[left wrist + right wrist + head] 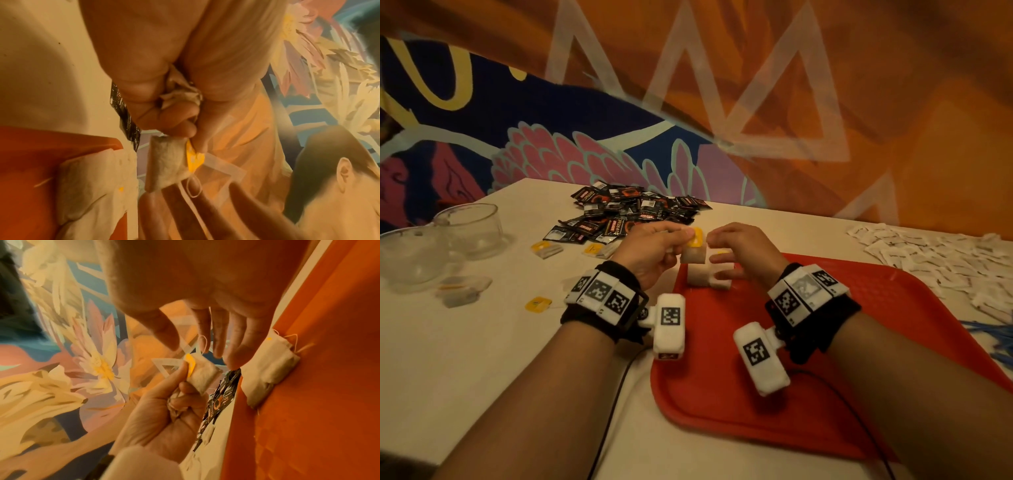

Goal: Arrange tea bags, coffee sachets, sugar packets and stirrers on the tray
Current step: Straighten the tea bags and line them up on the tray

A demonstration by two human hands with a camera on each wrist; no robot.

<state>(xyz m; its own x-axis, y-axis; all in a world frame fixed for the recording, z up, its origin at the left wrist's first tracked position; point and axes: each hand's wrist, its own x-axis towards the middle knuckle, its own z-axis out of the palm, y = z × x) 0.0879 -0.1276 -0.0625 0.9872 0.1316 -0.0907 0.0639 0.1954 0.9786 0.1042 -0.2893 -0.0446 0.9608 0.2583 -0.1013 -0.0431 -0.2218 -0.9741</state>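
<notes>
Red tray holds stacked tea bags; left hand pinches another

The head view looks forward and down from above onto the tabletop, both forearms reaching away from it toward the painted wall at the far side; the left wrist view sits very close under the left hand, facing along its fingers; the right wrist view sits as close under the right hand, facing likewise; all three share the held tea bag, the red tray corner and the tea bags lying there.
</notes>
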